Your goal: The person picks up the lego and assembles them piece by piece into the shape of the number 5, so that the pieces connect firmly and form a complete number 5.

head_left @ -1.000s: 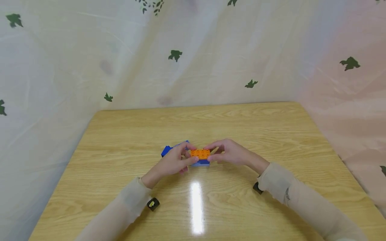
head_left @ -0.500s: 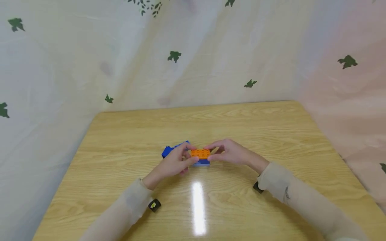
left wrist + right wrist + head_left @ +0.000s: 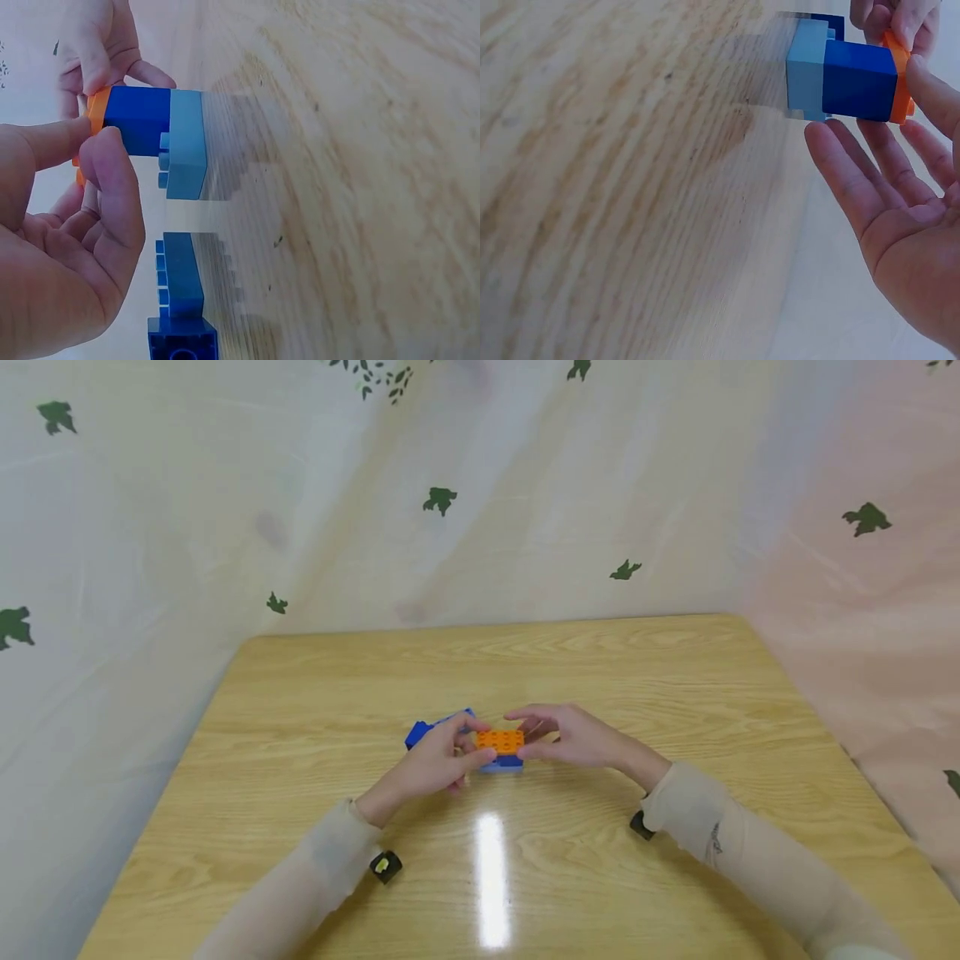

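Note:
A flat orange studded brick [image 3: 500, 742] tops a small stack in the middle of the table. Under it comes a dark blue brick [image 3: 139, 124], and at the bottom a light blue brick [image 3: 187, 146] with a few studs showing. My left hand [image 3: 429, 764] pinches the orange brick at its left end, thumb on the near side and index finger on the far side. On the stack's right, my right hand [image 3: 576, 737] has its fingers loosely spread, the thumb tip right at the orange brick's near corner and the index finger raised off it.
Just left of the stack, partly behind my left hand, lie a studded blue brick [image 3: 182, 270] and a dark blue brick [image 3: 182, 341] joined to it. The wooden table [image 3: 637, 877] ends at a pale cloth [image 3: 525, 552] with leaf prints.
My right index finger has lifted from the orange brick's far edge and the right fingers have spread. The left hand and the stack have stayed in place.

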The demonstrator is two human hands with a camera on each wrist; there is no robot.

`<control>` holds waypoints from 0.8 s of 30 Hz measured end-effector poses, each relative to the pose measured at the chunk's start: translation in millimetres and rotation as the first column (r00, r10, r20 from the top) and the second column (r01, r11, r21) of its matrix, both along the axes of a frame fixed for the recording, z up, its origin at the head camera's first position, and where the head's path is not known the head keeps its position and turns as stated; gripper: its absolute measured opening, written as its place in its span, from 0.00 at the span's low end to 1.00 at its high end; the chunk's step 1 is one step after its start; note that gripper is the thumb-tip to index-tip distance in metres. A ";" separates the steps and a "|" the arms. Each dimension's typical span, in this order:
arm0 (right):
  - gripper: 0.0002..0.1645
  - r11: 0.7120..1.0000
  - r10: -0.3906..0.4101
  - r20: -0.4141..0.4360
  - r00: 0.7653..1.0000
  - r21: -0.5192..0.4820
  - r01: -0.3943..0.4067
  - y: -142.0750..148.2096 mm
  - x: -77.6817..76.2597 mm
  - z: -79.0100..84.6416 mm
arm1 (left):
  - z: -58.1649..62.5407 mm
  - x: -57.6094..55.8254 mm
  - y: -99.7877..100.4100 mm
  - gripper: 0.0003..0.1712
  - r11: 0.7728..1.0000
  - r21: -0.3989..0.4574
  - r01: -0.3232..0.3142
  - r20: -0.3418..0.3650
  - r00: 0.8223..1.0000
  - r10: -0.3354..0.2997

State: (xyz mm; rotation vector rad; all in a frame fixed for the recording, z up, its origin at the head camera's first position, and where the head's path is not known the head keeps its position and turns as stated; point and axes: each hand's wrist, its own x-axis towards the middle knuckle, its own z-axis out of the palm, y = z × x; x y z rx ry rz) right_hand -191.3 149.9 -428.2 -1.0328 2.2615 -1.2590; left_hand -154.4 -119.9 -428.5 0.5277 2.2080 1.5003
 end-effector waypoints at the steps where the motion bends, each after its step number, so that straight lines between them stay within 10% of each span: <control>1: 0.27 1.000 0.007 -0.003 1.000 -0.010 -0.007 0.0 -0.3 -0.7 | -0.2 -0.2 -0.7 0.27 1.000 0.003 0.001 0.005 1.000 -0.001; 13: 0.22 0.999 -0.008 0.125 0.992 -0.046 0.014 -0.3 -0.9 -2.3 | 2.4 0.0 -9.7 0.31 1.000 0.001 0.006 0.007 1.000 -0.006; 24: 0.22 0.999 -0.043 0.197 0.979 -0.023 0.049 -0.3 0.9 -0.6 | 9.9 -4.7 -41.2 0.32 0.991 -0.047 -0.122 -0.012 0.992 0.122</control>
